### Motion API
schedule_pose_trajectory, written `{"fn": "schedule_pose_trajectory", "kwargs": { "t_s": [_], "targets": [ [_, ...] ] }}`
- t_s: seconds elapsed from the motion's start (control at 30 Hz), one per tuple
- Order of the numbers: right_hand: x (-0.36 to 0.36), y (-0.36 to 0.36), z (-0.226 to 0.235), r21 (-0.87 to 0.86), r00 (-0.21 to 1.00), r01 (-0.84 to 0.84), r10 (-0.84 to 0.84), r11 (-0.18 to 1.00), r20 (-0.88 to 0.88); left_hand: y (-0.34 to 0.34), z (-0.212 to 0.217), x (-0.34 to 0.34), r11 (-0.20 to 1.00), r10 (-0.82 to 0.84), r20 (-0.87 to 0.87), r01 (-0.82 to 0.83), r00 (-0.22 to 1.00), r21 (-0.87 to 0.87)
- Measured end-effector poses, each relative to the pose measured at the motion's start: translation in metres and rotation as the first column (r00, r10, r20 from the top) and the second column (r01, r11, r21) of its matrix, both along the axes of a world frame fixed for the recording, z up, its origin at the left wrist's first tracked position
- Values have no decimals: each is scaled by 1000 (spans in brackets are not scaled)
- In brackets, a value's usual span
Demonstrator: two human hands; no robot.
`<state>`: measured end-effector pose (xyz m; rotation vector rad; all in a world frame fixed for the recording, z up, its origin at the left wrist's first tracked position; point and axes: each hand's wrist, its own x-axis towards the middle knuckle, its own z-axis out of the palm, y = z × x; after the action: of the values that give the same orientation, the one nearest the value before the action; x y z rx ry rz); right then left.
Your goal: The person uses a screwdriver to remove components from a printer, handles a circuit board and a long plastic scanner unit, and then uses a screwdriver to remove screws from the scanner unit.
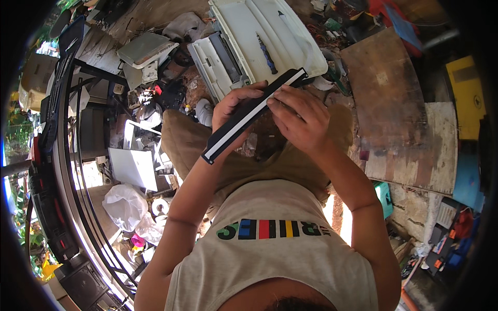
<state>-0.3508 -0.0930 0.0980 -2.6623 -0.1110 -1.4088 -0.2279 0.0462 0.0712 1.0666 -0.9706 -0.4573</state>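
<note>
Two bare hands meet at one long, narrow black bar with a single white strip along its face, held slantwise above the lap, between the knees of the brown trousers (181,136). The left hand (228,107) grasps the black bar (228,134) around its middle, and the bar hides part of that palm. The right hand (307,118) is bent, its fingertips touching the bar toward its upper end; whether they pinch it or merely rest there, I cannot tell. Beyond lies one pale, shallow plastic tray (244,28) carrying one slim dark-blue screwdriver (267,56), with nothing over it; the bar's far end overlaps the tray's near edge in this view. To the right are one large brown wooden board (381,88) and one yellow panel (465,88). To the left are one white flat panel (132,168), one translucent plastic bag (123,207) and one white roll (160,207), near a black metal frame (67,119). Small mixed scraps crowd the ground beside the left knee, too jumbled to count.
</note>
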Motion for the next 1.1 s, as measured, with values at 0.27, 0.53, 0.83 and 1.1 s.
{"fn": "schedule_pose_trajectory", "kwargs": {
  "t_s": [0.27, 0.53, 0.83, 1.1],
  "targets": [
    [-5, 2, -2, 91, 999, -31, 34, 995, -24, 4, 4, -2, 998, -59, -118, 62, 991, 15],
    [-15, 30, -7, 694, 929, -68, 299, 717, -218, 35, -16, -4, 962, 38, -160, 8, 986, 274],
    [-76, -60, -55, 889, 981, 195, -65, 414, -185, 24, -54, -11, 971, 206, -757, -32, 621, 239],
    [-209, -194, -273, 606, 561, 793, -314, -60, -766, 5, -25, 36, 959, 81, -710, 140, 699, 247]
  ]
}}
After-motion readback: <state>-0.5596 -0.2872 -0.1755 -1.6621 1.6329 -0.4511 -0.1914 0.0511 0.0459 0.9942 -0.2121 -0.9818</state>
